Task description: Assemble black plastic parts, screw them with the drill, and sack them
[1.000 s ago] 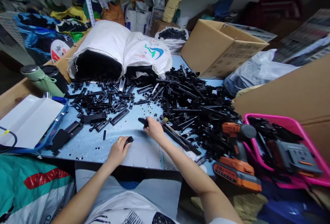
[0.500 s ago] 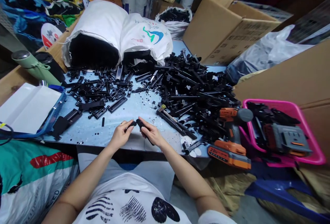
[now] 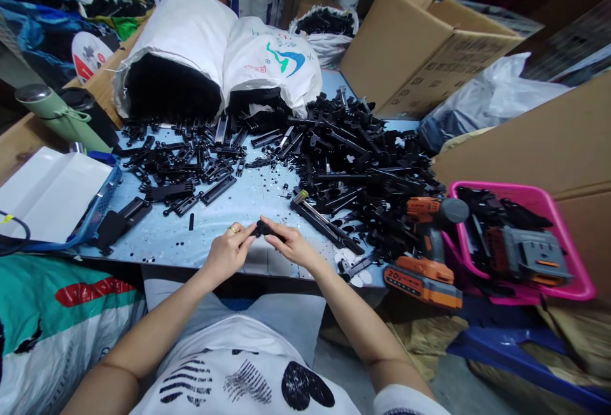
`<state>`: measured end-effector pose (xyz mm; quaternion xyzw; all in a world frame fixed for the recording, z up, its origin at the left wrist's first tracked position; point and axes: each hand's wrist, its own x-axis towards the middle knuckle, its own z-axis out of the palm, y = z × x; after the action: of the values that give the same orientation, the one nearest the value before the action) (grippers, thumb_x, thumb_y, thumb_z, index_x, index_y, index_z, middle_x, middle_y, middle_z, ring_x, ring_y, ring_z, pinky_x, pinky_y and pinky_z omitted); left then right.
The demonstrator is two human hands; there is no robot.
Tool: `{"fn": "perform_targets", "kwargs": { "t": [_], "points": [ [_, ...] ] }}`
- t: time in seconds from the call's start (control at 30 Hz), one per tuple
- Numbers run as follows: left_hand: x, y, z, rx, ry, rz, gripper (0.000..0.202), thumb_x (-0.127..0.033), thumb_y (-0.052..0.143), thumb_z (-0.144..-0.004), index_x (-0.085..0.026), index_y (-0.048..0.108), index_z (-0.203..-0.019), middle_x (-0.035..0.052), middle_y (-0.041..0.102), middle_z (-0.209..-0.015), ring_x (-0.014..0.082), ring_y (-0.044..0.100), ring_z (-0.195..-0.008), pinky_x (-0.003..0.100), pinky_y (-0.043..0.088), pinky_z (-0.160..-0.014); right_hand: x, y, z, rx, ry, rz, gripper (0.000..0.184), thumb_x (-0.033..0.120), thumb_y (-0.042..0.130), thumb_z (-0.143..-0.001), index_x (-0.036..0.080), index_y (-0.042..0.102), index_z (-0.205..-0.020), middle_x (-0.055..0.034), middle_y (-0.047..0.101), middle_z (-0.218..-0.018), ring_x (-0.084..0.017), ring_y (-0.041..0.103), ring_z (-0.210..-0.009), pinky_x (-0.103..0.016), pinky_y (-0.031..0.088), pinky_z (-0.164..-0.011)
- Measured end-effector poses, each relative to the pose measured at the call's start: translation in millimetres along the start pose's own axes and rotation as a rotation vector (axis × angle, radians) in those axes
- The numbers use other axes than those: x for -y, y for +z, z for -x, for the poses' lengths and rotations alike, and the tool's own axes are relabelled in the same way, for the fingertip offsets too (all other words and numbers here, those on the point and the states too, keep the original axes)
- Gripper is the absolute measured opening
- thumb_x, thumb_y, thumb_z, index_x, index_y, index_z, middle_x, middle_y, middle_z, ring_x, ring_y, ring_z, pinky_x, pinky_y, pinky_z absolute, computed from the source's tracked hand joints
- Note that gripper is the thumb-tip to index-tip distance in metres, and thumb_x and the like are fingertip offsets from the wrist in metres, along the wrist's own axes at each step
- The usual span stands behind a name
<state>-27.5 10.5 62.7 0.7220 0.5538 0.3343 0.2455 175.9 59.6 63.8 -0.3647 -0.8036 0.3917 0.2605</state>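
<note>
Above the front edge of the blue table (image 3: 167, 246), my left hand (image 3: 228, 251) and my right hand (image 3: 292, 244) meet at the fingertips. Between them is a small black plastic part (image 3: 261, 229), pinched from both sides; fingers cover much of it, and I cannot tell whether it is one piece or two joined. Both hands are closed. Just right of my right hand lies a long black bar with a metal strip (image 3: 327, 221). Behind my left hand sits a loose heap of short black plastic parts (image 3: 186, 163).
A larger heap of black parts (image 3: 363, 147) fills the right side. An orange cordless drill (image 3: 427, 249) stands beside a pink basket (image 3: 563, 211). White sacks (image 3: 186, 27) and a cardboard box (image 3: 391, 52) line the back. At left are a blue basket (image 3: 102, 195) and a green flask (image 3: 62, 119).
My hands have come together; the black pieces held apart in each hand now touch or overlap between my fingertips. The long part below my right hand no longer shows.
</note>
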Motion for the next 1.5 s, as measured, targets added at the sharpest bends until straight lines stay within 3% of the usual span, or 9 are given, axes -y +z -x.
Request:
{"fn": "perform_targets", "kwargs": {
  "t": [0.1,0.3,0.5,0.67,0.83,0.97,1.23,1.37,1.5],
  "points": [
    [3.5,-2.4,-5.3,-0.038,0.051,0.014,0.035,-0.029,0.043,-0.093,-0.022,0.057,-0.124,0.0056,0.060,-0.093,0.0146,0.060,-0.083,0.026,0.049,-0.077,3.1,1.2,-0.1,-0.040,0.002,-0.013,0.049,0.041,0.051,-0.089,0.025,0.047,-0.135,-0.0052,0.065,-0.094,-0.014,0.060,-0.077,-0.030,0.050,-0.076],
    [-5.3,-18.5,-19.4,-0.038,0.165,0.082,0.033,-0.028,0.046,-0.092,-0.018,0.059,-0.121,0.0082,0.063,-0.094,0.0165,0.060,-0.088,0.029,0.049,-0.079,5.3,15.3,-7.2,-0.137,0.146,-0.388,0.052,0.043,0.041,-0.093,0.019,0.041,-0.139,0.0010,0.059,-0.071,-0.008,0.055,-0.050,-0.024,0.050,-0.053],
    [-13.2,-15.3,-14.2,-0.038,0.100,-0.028,0.031,-0.031,0.047,-0.092,-0.020,0.061,-0.117,0.0064,0.064,-0.092,0.0158,0.061,-0.084,0.027,0.050,-0.077,0.9,-2.4,-15.2,-0.104,-0.100,0.002,0.052,0.041,0.058,-0.084,0.022,0.050,-0.132,-0.0057,0.065,-0.097,-0.016,0.062,-0.084,-0.030,0.050,-0.079],
    [-20.7,3.7,-9.5,-0.221,0.073,-0.017,0.033,-0.029,0.042,-0.094,-0.020,0.057,-0.122,0.0078,0.062,-0.093,0.0159,0.061,-0.084,0.027,0.051,-0.076,5.9,-4.1,-14.0,-0.163,-0.128,0.111,0.052,0.042,0.053,-0.088,0.023,0.045,-0.136,-0.0067,0.064,-0.100,-0.018,0.061,-0.091,-0.032,0.049,-0.083],
    [-30.3,24.2,-13.4,-0.436,0.102,0.039,0.037,-0.026,0.040,-0.095,-0.019,0.051,-0.129,0.0104,0.061,-0.099,0.0167,0.060,-0.089,0.029,0.051,-0.078,23.3,22.1,-11.4,-0.335,-0.078,0.034,0.049,0.039,0.041,-0.094,0.021,0.040,-0.139,-0.0071,0.063,-0.092,-0.016,0.061,-0.079,-0.031,0.051,-0.075],
    [-36.3,30.0,-17.1,-0.596,0.117,0.075,0.037,-0.024,0.035,-0.096,-0.017,0.050,-0.130,0.0125,0.062,-0.104,0.0177,0.058,-0.094,0.034,0.050,-0.083,32.8,39.1,-13.0,-0.496,-0.080,0.026,0.050,0.042,0.036,-0.095,0.020,0.040,-0.139,-0.0107,0.063,-0.101,-0.020,0.060,-0.087,-0.034,0.050,-0.079],
    [-21.5,16.5,-22.5,-0.453,0.173,0.105,0.035,-0.029,0.037,-0.096,-0.016,0.056,-0.122,0.0114,0.063,-0.102,0.0181,0.059,-0.095,0.034,0.050,-0.084,25.6,48.8,-12.9,-0.485,-0.082,-0.015,0.052,0.041,0.037,-0.095,0.019,0.035,-0.142,-0.0072,0.061,-0.089,-0.016,0.058,-0.071,-0.031,0.051,-0.071],
    [-6.4,31.6,-11.2,-0.483,-0.035,0.171,0.037,-0.032,0.034,-0.096,-0.018,0.050,-0.126,0.0109,0.061,-0.104,0.0191,0.060,-0.096,0.036,0.051,-0.084,11.6,54.7,-20.3,-0.306,-0.041,0.084,0.051,0.039,0.033,-0.096,0.023,0.030,-0.144,-0.0068,0.062,-0.097,-0.015,0.059,-0.074,-0.029,0.050,-0.071],
    [14.1,38.9,3.7,-0.303,-0.205,-0.055,0.047,-0.023,0.041,-0.092,-0.020,0.035,-0.138,0.0159,0.053,-0.121,0.0268,0.056,-0.108,0.046,0.048,-0.088,-25.6,1.6,-36.8,-0.180,0.143,0.561,0.041,0.033,0.035,-0.095,0.025,0.046,-0.134,-0.0080,0.062,-0.108,-0.020,0.056,-0.095,-0.029,0.048,-0.073]
  ]
}}
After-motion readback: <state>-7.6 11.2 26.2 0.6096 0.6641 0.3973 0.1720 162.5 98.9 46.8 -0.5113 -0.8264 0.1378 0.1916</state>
